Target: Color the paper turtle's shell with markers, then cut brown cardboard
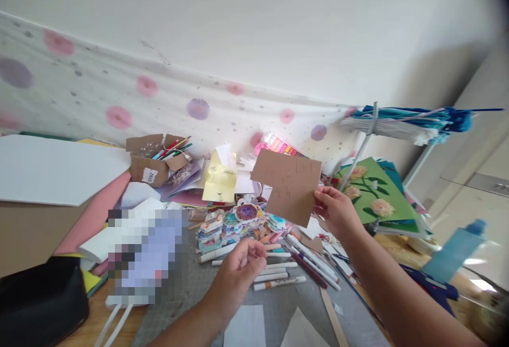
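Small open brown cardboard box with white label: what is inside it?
Thin coloured pencils or pens and shiny clear material show at its open top; the box's brown walls hide whatever lies lower.

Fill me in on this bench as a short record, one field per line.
right hand: fingers on the right edge of the cardboard
cardboard: brown, notched at lower left, held up above the mat
left hand: fingers loosely curled, no held item visible, beside the pens
pens: several, mostly white, lying on the mat
mat: grey, with white paper at its near side
cutouts: colourful pile, beyond the pens
box: open, holding pencils, back left
flower sheet: green, back right
bottle: blue, far right
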Tool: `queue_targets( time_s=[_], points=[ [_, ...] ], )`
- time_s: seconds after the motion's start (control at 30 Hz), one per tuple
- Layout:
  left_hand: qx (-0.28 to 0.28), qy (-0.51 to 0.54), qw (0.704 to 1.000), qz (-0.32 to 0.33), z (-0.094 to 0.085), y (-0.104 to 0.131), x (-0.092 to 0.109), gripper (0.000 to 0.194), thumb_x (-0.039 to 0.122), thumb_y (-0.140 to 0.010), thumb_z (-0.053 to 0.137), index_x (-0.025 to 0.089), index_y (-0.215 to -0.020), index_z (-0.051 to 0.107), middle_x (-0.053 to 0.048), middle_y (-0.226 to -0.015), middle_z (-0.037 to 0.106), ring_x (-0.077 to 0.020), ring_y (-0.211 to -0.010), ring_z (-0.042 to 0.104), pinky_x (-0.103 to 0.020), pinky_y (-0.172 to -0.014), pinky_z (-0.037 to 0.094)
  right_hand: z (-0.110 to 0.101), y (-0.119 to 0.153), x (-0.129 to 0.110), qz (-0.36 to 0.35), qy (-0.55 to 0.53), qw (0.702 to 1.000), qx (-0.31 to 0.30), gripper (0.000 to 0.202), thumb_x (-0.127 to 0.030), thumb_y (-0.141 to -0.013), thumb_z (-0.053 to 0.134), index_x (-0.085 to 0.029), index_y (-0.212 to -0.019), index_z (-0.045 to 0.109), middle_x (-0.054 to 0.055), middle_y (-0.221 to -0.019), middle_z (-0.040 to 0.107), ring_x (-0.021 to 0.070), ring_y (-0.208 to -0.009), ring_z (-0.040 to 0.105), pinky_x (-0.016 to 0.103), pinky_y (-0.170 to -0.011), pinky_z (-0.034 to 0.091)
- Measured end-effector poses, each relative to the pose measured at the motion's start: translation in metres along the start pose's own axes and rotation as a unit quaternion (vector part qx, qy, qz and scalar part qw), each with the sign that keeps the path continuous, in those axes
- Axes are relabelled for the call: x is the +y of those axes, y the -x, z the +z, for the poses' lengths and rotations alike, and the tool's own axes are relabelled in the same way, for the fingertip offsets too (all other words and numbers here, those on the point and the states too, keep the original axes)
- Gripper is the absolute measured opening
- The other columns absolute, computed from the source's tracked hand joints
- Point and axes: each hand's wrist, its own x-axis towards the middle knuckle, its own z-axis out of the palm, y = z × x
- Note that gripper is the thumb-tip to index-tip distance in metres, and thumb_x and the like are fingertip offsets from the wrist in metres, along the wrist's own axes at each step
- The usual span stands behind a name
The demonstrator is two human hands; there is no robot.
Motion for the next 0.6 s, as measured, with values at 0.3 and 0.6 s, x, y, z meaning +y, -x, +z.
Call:
queue_targets(
  time_s=[0.3, 0.6],
  points=[
    [-0.128, 0.106, 0.985, -0.056, 0.012, 0.015, 0.006, 0.058, 0.062, -0.075, 0.068, 0.017, -0.111, 0.063, -0.012, -0.101, 0.071, -0.0238, -0.084, 0.065, -0.040, -0.081, 0.052, 0.008, 0.141, 0.053, 0.077, -0.141, 0.983, -0.091, 0.024, -0.021, -0.059, 0.081, -0.016, -0.079, 0.069, 0.001, -0.068, 0.070, 0.0143, -0.062, 0.065, 0.023, -0.055, 0.051],
    [-0.038, 0.109, 0.989, -0.092, 0.007, 0.007, 0.019, 0.030, 0.041, -0.071, 0.076, 0.016, -0.086, 0.070, -0.006, -0.070, 0.071, -0.0183, -0.058, 0.063, -0.030, -0.056, 0.053, -0.029, 0.125, 0.055, 0.062, -0.057, 0.991, -0.103, 0.033, -0.046, -0.066, 0.080, -0.018, -0.077, 0.066, -0.003, -0.069, 0.063, 0.0072, -0.051, 0.053, 0.021, -0.051, 0.047]
  ],
)
